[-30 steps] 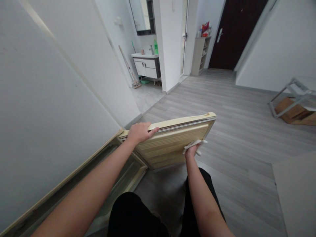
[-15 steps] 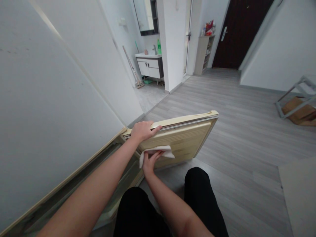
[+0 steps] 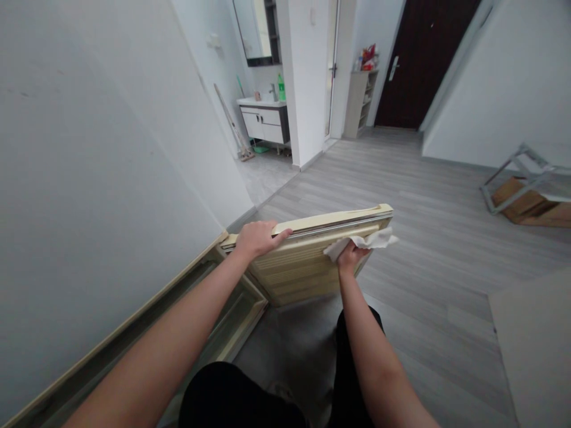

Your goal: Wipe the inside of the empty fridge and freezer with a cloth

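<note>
A cream-coloured door (image 3: 303,270) stands swung out from an open cabinet (image 3: 243,321), which looks like a fridge, at the lower left. My left hand (image 3: 259,238) grips the top edge of this door near its hinge side, thumb over the inner rim. Near the door's far end, my right hand (image 3: 351,257) holds a white cloth (image 3: 379,239) against the ribbed inner face. Part of the cloth sticks out past the door's outer edge. The fingers of my right hand are partly hidden by the cloth.
My knees are below the door. A white wall (image 3: 111,148) rises on the left. Further off are a washbasin cabinet (image 3: 263,122), a mop (image 3: 232,125), a narrow shelf (image 3: 358,104) and a dark door (image 3: 423,65). A metal frame (image 3: 513,178) with cardboard stands right.
My right hand has moved right with the cloth, from near the hinge side to the door's outer end. My left hand keeps its place on the top edge. The view has shifted slightly.
</note>
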The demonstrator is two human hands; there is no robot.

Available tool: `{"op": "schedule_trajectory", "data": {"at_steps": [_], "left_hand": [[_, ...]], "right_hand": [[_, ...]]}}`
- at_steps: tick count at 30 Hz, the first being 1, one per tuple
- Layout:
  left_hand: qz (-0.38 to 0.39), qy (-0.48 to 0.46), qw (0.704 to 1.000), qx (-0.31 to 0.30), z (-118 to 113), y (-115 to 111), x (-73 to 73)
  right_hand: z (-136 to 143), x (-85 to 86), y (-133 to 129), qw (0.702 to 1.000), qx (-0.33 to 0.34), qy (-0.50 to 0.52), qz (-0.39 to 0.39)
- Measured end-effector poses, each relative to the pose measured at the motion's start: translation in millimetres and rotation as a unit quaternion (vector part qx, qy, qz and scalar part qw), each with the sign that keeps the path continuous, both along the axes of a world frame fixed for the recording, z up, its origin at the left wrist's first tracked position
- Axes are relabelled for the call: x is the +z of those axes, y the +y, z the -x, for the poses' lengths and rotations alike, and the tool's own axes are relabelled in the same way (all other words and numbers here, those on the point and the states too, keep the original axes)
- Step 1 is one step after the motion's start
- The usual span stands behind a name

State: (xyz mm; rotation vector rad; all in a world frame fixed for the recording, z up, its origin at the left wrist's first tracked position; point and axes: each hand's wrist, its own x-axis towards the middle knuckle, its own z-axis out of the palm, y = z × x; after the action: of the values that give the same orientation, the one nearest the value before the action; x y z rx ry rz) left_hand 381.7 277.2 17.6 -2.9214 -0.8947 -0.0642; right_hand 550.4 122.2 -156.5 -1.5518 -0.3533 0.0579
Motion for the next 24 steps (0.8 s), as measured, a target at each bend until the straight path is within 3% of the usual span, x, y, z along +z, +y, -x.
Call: {"op": "schedule_trajectory", "data": {"at_steps": [3,6,8,10,13,16,19,21,24], "left_hand": [[0.001,-0.002,1.000,-0.003,1.0,1.3,0.0],[-0.003,-0.004,1.000,0.002,2.0,1.7,-0.2],[-0.004,-0.006,1.000,0.004,2.4,1.7,-0.3],[-0.004,-0.006,1.000,0.005,2.7,1.4,-0.1],[-0.002,-0.004,1.000,0.007,3.3,0.6,0.7],[-0.001,-0.004,1.000,0.002,5.1,-0.5,1.3],[-0.003,-0.006,1.000,-0.010,7.6,-1.0,0.8],[-0.002,-0.005,1.000,-0.016,8.8,-0.5,0.1],[0.000,-0.004,1.000,-0.019,9.4,1.4,-1.1]], "right_hand": [[0.8,-1.3,11.8,0.998,-0.052,-0.013,0.019],[45.1,-13.1,34.7,0.997,-0.057,-0.047,0.038],[91.4,-23.8,51.1,0.982,0.038,-0.147,0.110],[137.0,-32.2,66.1,0.924,0.162,-0.286,0.196],[176.2,-36.6,81.7,0.842,0.268,-0.412,0.221],[167.1,-36.8,81.6,0.806,0.294,-0.466,0.216],[127.5,-42.3,60.6,0.789,0.282,-0.506,0.205],[97.5,-49.1,38.9,0.807,0.218,-0.509,0.206],[56.6,-55.9,6.9,0.859,0.083,-0.453,0.225]]}}
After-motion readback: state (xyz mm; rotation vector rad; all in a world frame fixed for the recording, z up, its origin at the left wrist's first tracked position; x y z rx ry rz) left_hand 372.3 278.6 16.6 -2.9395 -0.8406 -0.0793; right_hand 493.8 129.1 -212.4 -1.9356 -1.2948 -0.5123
